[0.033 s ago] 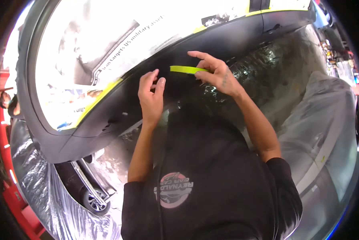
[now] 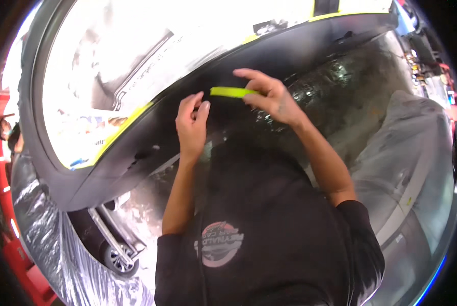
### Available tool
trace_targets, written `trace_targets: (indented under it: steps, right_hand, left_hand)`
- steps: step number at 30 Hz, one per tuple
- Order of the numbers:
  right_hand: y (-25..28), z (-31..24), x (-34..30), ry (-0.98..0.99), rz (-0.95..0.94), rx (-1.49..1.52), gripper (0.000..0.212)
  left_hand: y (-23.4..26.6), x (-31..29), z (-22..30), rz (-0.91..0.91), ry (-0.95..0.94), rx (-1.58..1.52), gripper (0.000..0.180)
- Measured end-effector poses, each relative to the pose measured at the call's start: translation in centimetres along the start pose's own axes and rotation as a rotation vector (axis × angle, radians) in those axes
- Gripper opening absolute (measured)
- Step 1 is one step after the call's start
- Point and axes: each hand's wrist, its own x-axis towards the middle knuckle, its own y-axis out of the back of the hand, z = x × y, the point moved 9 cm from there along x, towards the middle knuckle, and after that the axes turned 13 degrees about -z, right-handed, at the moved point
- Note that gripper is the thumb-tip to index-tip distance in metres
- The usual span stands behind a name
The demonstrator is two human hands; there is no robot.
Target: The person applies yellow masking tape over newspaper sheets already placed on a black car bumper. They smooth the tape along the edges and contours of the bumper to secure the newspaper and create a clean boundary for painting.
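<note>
A short strip of yellow-green masking tape [image 2: 232, 92] is pinched between the thumb and fingers of my right hand [image 2: 275, 99], its free end pointing left. The index finger of that hand stretches out above the strip. Just left of the tape's free end is my left hand [image 2: 192, 122], fingers curled, thumb apart from them, nothing visible in it. Both hands are in front of a dark car panel [image 2: 228, 69]. Beyond it, newspaper masking [image 2: 152, 51] covers the window area, edged with yellow-green tape [image 2: 121, 130].
Plastic-covered bodywork [image 2: 401, 153] stands on the right. Crinkled clear plastic sheeting [image 2: 70, 245] hangs at the lower left, beside a car wheel [image 2: 120, 257]. A person [image 2: 9, 133] is at the far left. Wet-looking floor [image 2: 335, 92] shows below the panel.
The tape strip and my right hand have shifted slightly left and down, bringing the strip's free end closer to my left fingertips. My left hand has barely moved.
</note>
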Motion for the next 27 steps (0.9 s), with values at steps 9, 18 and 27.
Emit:
trace_targets:
  steps: [9, 18, 27]
  right_hand:
    - [7.5, 4.0, -2.5, -0.104, 0.542, -0.28, 0.059]
    - [16.3, 5.8, 0.3, -0.425, 0.524, -0.919, 0.093]
    - [19.7, 5.9, 3.1, -0.473, 0.323, -0.99, 0.095]
  left_hand:
    - [-11.9, 6.8, 10.1, -0.199, -0.702, 0.849, 0.042]
    - [-21.0, 18.7, 6.7, -0.4, -0.797, 1.552, 0.061]
    - [-23.4, 18.9, 6.7, -0.219, -0.771, 1.616, 0.059]
